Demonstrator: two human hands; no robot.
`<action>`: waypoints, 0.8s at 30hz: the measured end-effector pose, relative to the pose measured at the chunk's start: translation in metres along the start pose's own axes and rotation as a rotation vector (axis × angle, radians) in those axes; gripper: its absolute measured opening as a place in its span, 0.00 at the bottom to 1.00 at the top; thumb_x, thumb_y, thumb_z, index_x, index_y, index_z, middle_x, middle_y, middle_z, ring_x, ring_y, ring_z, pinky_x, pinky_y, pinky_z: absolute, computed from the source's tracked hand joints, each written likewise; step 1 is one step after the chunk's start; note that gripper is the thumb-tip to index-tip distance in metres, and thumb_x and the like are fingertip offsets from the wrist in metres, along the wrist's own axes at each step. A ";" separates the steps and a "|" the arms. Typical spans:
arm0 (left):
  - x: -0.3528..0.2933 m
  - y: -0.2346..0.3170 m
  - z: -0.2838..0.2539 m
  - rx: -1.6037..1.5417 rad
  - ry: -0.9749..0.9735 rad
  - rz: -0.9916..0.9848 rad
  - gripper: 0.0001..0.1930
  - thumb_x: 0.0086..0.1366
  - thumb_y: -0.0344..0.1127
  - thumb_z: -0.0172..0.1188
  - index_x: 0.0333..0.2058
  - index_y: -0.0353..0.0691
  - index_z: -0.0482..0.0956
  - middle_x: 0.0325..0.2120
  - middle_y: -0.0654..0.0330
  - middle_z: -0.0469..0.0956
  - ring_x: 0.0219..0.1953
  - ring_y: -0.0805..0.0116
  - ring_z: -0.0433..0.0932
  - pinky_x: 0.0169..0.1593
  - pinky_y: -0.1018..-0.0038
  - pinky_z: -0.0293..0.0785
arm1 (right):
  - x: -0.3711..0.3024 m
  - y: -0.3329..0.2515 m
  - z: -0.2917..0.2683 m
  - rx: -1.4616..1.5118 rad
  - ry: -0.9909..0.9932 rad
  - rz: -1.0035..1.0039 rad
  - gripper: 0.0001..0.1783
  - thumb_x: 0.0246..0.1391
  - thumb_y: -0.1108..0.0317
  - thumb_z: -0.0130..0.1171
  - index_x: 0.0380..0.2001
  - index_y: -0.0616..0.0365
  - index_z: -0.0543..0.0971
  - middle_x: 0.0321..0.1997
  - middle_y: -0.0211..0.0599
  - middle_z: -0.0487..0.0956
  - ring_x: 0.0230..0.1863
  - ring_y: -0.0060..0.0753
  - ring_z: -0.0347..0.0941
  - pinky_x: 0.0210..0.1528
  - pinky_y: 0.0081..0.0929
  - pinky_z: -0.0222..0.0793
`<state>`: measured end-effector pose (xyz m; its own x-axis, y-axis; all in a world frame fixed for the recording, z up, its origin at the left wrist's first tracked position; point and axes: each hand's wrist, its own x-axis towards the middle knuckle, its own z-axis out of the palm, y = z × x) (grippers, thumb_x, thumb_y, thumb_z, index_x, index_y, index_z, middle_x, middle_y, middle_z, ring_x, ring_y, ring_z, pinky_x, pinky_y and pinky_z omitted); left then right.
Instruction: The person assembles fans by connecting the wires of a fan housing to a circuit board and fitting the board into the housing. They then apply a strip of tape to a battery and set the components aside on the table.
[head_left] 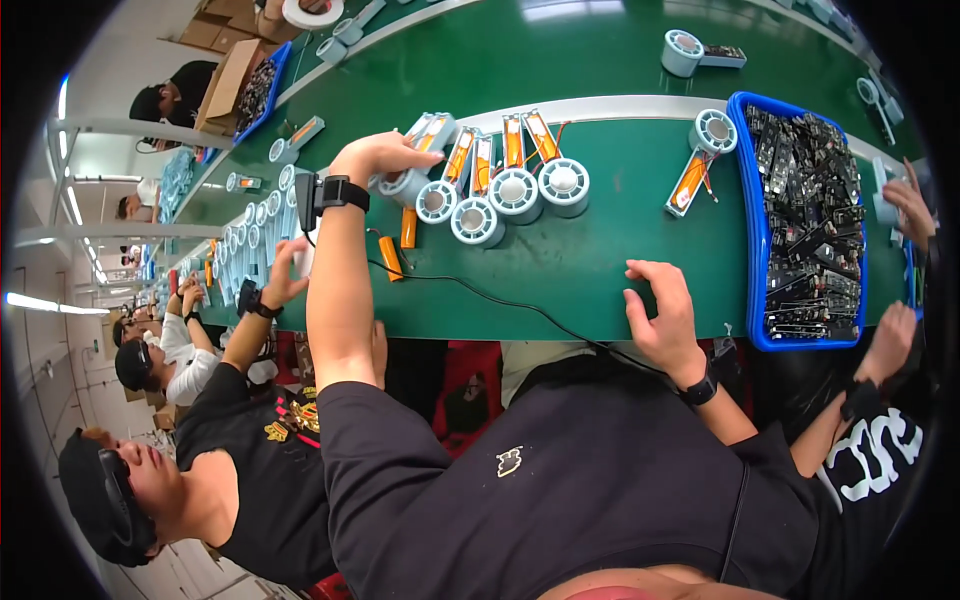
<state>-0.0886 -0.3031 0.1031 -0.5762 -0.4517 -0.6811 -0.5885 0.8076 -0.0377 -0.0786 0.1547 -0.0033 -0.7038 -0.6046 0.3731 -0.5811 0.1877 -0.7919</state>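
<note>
Wide fisheye view from the wearer's head, looking down, black T-shirt (600,460) close below, green workbench (590,265) ahead, co-workers (265,515) caught at both sides

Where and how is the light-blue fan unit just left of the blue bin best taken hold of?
Probably by its round head, the right hand coming from above and left, gripping around the rim. The blue bin crowds the head's right side, so that side looks awkward. The handle seems less good: its orange battery and thin wires lie exposed.
</note>
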 end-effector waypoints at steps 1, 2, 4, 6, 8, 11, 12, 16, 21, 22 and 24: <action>0.004 0.001 0.004 -0.086 0.055 -0.013 0.37 0.58 0.70 0.62 0.41 0.36 0.88 0.35 0.52 0.85 0.35 0.62 0.81 0.40 0.68 0.77 | 0.000 0.001 -0.001 -0.016 0.002 -0.009 0.22 0.50 0.82 0.63 0.51 0.62 0.78 0.44 0.43 0.81 0.46 0.46 0.77 0.52 0.37 0.72; 0.008 -0.002 0.009 -0.174 0.110 -0.031 0.37 0.60 0.72 0.60 0.41 0.37 0.89 0.34 0.51 0.84 0.34 0.63 0.81 0.40 0.68 0.77 | -0.001 0.000 -0.001 -0.029 0.002 -0.020 0.22 0.50 0.81 0.63 0.50 0.62 0.78 0.44 0.43 0.81 0.46 0.46 0.78 0.52 0.37 0.72; 0.019 -0.011 0.015 -0.261 0.167 -0.043 0.38 0.62 0.74 0.57 0.41 0.38 0.89 0.34 0.51 0.84 0.34 0.63 0.81 0.40 0.68 0.77 | -0.003 0.001 -0.001 -0.046 0.005 -0.031 0.21 0.50 0.81 0.63 0.50 0.62 0.78 0.44 0.43 0.81 0.47 0.46 0.78 0.52 0.37 0.72; 0.032 -0.044 0.013 -0.384 0.302 0.035 0.40 0.66 0.75 0.52 0.44 0.38 0.88 0.34 0.53 0.84 0.35 0.65 0.81 0.41 0.69 0.77 | -0.003 0.001 0.001 -0.018 0.017 -0.024 0.21 0.50 0.81 0.63 0.50 0.62 0.78 0.44 0.43 0.82 0.47 0.45 0.78 0.53 0.36 0.73; 0.036 -0.060 0.010 -0.500 0.446 0.057 0.37 0.69 0.70 0.52 0.45 0.38 0.87 0.36 0.55 0.84 0.36 0.67 0.81 0.43 0.70 0.77 | -0.008 0.002 0.002 -0.024 0.031 0.005 0.21 0.51 0.81 0.63 0.50 0.62 0.78 0.44 0.43 0.82 0.47 0.45 0.78 0.53 0.36 0.73; 0.015 -0.116 0.008 -0.486 0.876 0.118 0.20 0.72 0.51 0.62 0.47 0.39 0.85 0.38 0.58 0.85 0.40 0.69 0.81 0.44 0.72 0.77 | -0.002 -0.005 0.010 0.016 -0.017 -0.021 0.21 0.50 0.82 0.62 0.50 0.62 0.78 0.44 0.43 0.82 0.47 0.45 0.78 0.53 0.36 0.73; 0.006 -0.090 -0.001 -0.593 0.891 0.214 0.15 0.71 0.44 0.63 0.47 0.39 0.84 0.39 0.58 0.85 0.39 0.69 0.82 0.44 0.72 0.77 | -0.002 -0.002 0.007 -0.007 -0.006 0.000 0.21 0.50 0.82 0.62 0.50 0.62 0.78 0.44 0.43 0.82 0.47 0.45 0.78 0.53 0.36 0.73; -0.122 0.072 0.011 -0.462 0.826 0.853 0.16 0.62 0.26 0.62 0.49 0.41 0.83 0.39 0.59 0.81 0.39 0.68 0.82 0.43 0.72 0.78 | -0.011 0.004 -0.003 -0.045 0.023 0.042 0.18 0.54 0.81 0.61 0.50 0.63 0.78 0.45 0.42 0.81 0.47 0.40 0.78 0.52 0.34 0.73; -0.159 0.179 0.130 0.033 0.323 1.139 0.08 0.49 0.26 0.65 0.28 0.47 0.89 0.38 0.61 0.81 0.57 0.59 0.75 0.66 0.55 0.62 | -0.023 0.024 -0.026 0.651 0.368 0.315 0.12 0.61 0.78 0.57 0.48 0.64 0.78 0.47 0.41 0.80 0.47 0.34 0.77 0.52 0.30 0.72; -0.153 0.186 0.144 0.034 0.315 1.172 0.08 0.49 0.26 0.65 0.28 0.47 0.89 0.38 0.61 0.81 0.57 0.59 0.75 0.66 0.55 0.62 | -0.024 0.023 -0.032 0.667 0.386 0.323 0.11 0.63 0.77 0.56 0.47 0.65 0.79 0.47 0.41 0.80 0.48 0.32 0.77 0.52 0.29 0.72; -0.134 0.201 0.171 0.222 0.596 1.186 0.06 0.50 0.28 0.66 0.27 0.47 0.89 0.41 0.64 0.82 0.60 0.57 0.72 0.69 0.53 0.58 | -0.026 0.013 -0.047 0.654 0.438 0.330 0.10 0.65 0.76 0.54 0.46 0.65 0.79 0.47 0.41 0.79 0.48 0.31 0.76 0.52 0.28 0.72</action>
<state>-0.0327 -0.0159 0.0622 -0.8605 0.5084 0.0317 0.5043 0.8417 0.1928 -0.0874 0.2093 -0.0006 -0.9684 -0.2182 0.1208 -0.0605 -0.2644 -0.9625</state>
